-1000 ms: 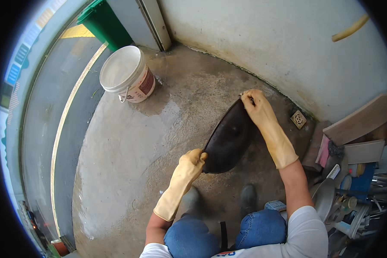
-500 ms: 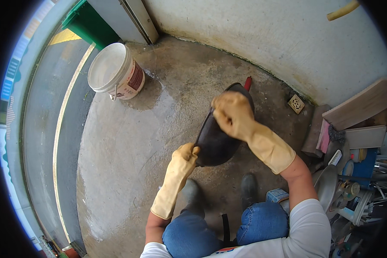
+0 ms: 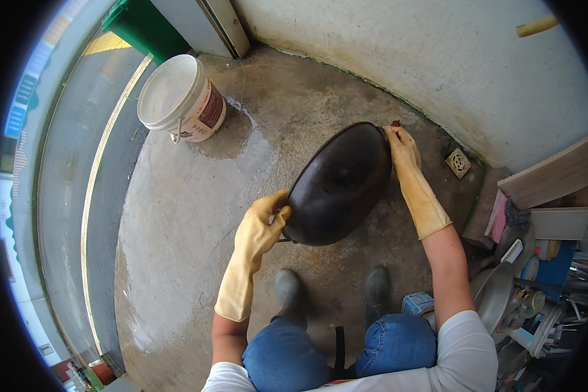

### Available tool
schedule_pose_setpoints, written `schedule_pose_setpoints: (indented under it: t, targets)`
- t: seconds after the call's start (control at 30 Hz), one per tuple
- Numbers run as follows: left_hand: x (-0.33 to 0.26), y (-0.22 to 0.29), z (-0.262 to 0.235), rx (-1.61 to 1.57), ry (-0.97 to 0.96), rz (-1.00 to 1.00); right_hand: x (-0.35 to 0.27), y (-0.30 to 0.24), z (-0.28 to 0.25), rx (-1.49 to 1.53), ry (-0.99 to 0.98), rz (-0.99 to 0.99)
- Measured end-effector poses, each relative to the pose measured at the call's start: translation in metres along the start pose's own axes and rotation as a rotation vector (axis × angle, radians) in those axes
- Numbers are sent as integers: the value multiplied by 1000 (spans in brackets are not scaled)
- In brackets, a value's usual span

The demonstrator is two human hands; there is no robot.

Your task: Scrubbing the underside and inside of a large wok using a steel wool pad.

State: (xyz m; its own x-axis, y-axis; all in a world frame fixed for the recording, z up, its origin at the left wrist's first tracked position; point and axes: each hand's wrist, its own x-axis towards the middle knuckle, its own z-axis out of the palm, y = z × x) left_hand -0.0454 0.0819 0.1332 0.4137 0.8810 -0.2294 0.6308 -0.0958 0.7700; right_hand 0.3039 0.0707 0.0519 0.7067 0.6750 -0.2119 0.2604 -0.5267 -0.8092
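Observation:
A black wok (image 3: 340, 186) is held up above the concrete floor between my two gloved hands, its dark rounded outside towards me. My left hand (image 3: 262, 221), in a long cream rubber glove, is closed on its near-left edge with the thumb on the outside. At the far-right edge my right hand (image 3: 404, 149), gloved alike, grips the rim. A bit of red (image 3: 395, 123) shows just beyond those fingers; most of that part is hidden. The wok's inner side is out of sight.
A white bucket (image 3: 215, 121) stands far left on the floor (image 3: 183, 242), near a green bin (image 3: 144, 29). To the right are a drain cover (image 3: 458, 163), leaning boards (image 3: 555, 171), a brush (image 3: 513, 251) and piled utensils. Below are my rubber boots (image 3: 289, 289).
The wok has turned so that its outside faces me. My right hand has moved from over it to its far-right edge, while the left has shifted up and slightly left.

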Motion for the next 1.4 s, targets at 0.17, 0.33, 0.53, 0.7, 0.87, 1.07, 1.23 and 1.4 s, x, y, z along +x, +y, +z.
schedule_pose_setpoints:
  t: [0.17,0.33,0.53,0.7,0.87,1.07,1.23,1.4]
  targets:
    - [19,18,35,-253,349,-232,-21,5,1,187,24,-257]
    - [30,3,57,-250,456,-188,-68,-44,-11,168,-16,-651]
    - [36,11,37,-223,294,-148,-71,-65,-24,314,-156,-753]
    - [42,0,24,-247,51,-19,-53,-40,-41,235,-178,-712]
    - [47,8,14,-239,-37,39,-54,-38,-66,182,-428,-582]
    - [60,2,17,-205,-123,112,-48,-28,-59,201,-591,-623]
    - [64,15,18,-303,-206,30,-65,-102,-37,-394,-636,-867]
    - [59,43,26,-215,-213,79,-81,-120,-12,-583,-653,-927]
